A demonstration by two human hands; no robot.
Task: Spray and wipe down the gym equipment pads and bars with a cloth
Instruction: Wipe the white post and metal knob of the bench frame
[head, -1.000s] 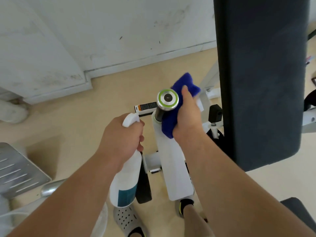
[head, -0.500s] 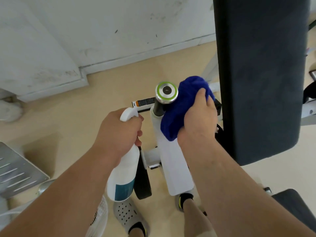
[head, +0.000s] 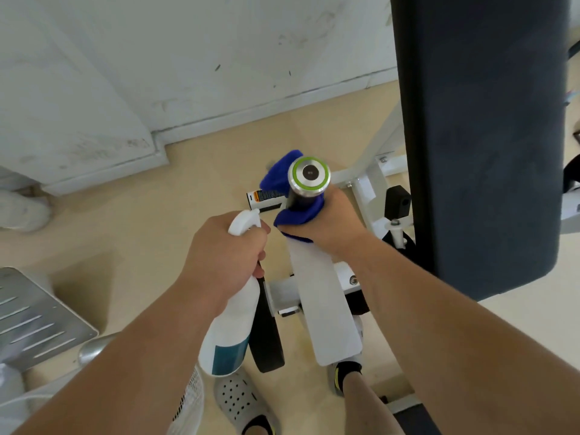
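Observation:
My right hand grips a blue cloth wrapped around the black bar just below its chrome, green-ringed end cap. Part of the cloth sticks out behind the cap at its upper left. The bar rises from a white machine arm. My left hand holds a white spray bottle with a teal label by its neck, its nozzle pointing toward the bar. A large dark pad stands at the right, close to my right forearm.
White frame tubes and a black knob lie behind the bar. A ribbed metal plate sits at the left. A white wall with a baseboard runs along the back. My feet in perforated clogs stand on the beige floor.
My right hand has turned round the bar with the cloth, from the bar's right side to a grip beneath the end cap. The left hand with the bottle has stayed put.

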